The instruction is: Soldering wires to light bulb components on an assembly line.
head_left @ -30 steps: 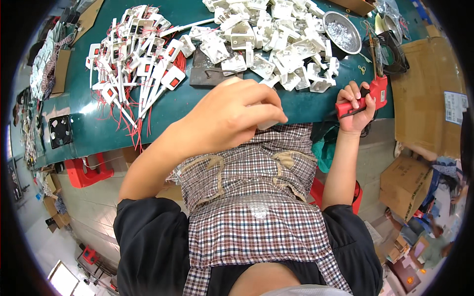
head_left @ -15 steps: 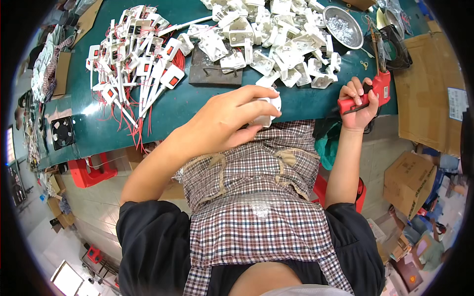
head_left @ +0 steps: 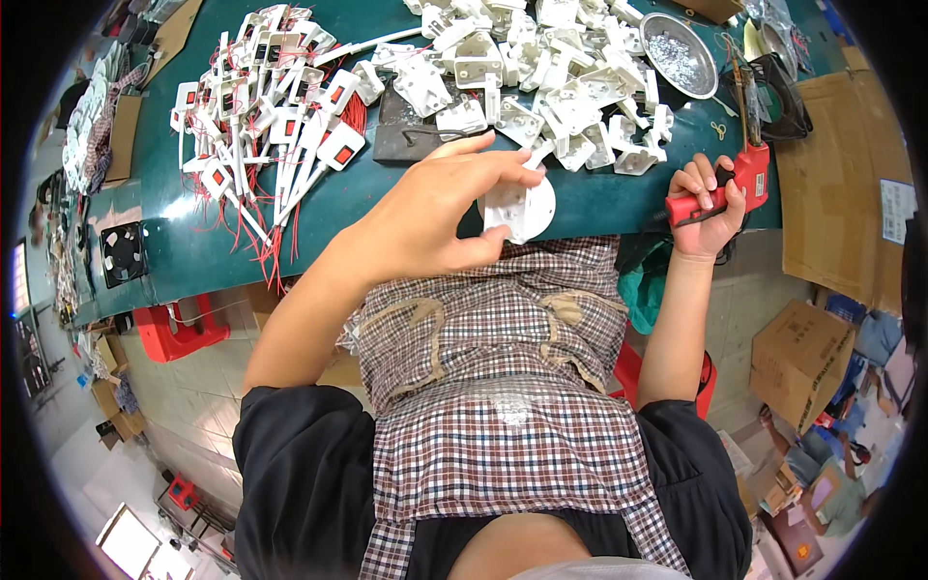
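Observation:
At the near edge of the table, a round white plastic part (head_left: 522, 208) sits between the thumb and fingertips of my left hand (head_left: 425, 208). Thumb and index finger touch its rim from opposite sides. My right hand (head_left: 710, 208) wraps round the handle of a red pistol-grip power tool (head_left: 751, 179), whose front end points away from me. Just beyond my left hand lies a dark metal block (head_left: 406, 145) with a handle, partly under white parts. A heap of white plastic housings (head_left: 580, 97) spreads behind the round part.
On the left lies a pile of white stems with red switches and red wires (head_left: 280, 126). A metal bowl (head_left: 710, 82) of small silvery pieces stands far right. A black fan (head_left: 123, 254) is near the left edge. Cardboard boxes (head_left: 841, 193) stand at the right.
My left hand's fingers have spread and shifted slightly left, uncovering more of the white part. The right hand keeps its hold on the red tool with hardly any movement.

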`<action>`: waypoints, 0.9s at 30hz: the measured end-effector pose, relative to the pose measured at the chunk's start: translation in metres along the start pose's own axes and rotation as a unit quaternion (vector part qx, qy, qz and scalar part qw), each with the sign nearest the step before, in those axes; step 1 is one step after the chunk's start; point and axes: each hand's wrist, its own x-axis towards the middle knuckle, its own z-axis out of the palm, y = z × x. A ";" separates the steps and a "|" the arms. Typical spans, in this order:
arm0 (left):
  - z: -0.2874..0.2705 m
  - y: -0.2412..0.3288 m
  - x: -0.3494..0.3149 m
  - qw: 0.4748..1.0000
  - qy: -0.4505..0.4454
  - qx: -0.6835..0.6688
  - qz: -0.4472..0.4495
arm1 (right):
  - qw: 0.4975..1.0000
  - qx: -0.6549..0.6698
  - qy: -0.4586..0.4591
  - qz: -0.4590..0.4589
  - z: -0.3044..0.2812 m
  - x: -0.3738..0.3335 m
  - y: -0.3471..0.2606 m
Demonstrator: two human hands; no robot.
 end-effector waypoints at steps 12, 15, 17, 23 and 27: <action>0.006 0.010 -0.001 0.993 0.040 0.103 0.036 | 1.000 0.007 0.001 0.002 0.000 0.001 0.000; 0.002 0.016 0.002 0.994 0.040 0.101 0.024 | 1.000 0.002 0.006 -0.001 0.001 0.000 0.000; 0.002 0.018 0.004 0.994 0.042 0.104 0.019 | 1.000 0.000 0.009 -0.004 0.001 -0.001 0.000; 0.013 0.016 0.006 0.996 0.026 0.087 -0.015 | 1.000 0.005 0.001 0.003 0.001 0.002 0.004; 0.036 0.000 -0.005 0.995 0.053 0.083 -0.007 | 1.000 -0.001 -0.001 -0.001 0.002 0.002 0.000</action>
